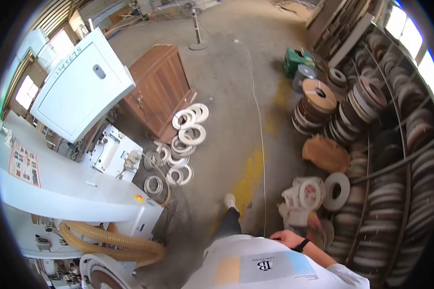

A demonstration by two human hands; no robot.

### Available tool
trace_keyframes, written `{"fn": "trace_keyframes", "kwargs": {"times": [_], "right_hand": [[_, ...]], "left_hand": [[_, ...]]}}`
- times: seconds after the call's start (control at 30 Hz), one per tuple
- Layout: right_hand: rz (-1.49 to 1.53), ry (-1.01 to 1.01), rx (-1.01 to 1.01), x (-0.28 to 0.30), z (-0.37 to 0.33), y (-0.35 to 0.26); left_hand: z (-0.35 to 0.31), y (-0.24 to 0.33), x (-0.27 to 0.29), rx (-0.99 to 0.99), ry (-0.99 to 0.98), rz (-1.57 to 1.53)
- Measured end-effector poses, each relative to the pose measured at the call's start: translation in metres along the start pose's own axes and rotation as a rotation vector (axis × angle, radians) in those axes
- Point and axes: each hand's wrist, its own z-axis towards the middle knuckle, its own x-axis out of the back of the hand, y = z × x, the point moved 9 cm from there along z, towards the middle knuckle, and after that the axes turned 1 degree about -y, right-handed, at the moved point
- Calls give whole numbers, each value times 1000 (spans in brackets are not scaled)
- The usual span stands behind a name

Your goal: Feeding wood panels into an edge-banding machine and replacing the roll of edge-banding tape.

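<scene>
My right hand (285, 237) hangs low by my waist, with a black band on its wrist. Its fingers are turned away, so I cannot tell whether they hold anything. It is nearest to a pile of white tape rolls (306, 194) leaning at the foot of a rack (400, 164). My left hand is out of view. My white shirt (270, 265) fills the bottom edge, and my dark trouser leg with a pale shoe (230, 201) steps forward on the concrete floor.
A white machine (58, 185) with an open cabinet door (82, 84) and a tan ribbed hose (111, 238) stands left. A wooden cabinet (159, 89) and white rolls (188, 137) lie beyond it. Brown rolls (318, 98) crowd the right. A thin cable (261, 130) crosses the floor.
</scene>
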Motion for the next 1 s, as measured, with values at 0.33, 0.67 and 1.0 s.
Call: {"fn": "trace_keyframes", "kwargs": {"times": [0.33, 0.67, 1.0], "right_hand": [[-130, -155, -166, 243, 168, -123], [254, -108, -60, 483, 325, -140], [30, -357, -127, 740, 511, -258]], "left_hand": [[265, 226, 98, -120, -54, 23], [470, 531, 196, -346, -77, 59], [604, 590, 322, -68, 149, -181]]}}
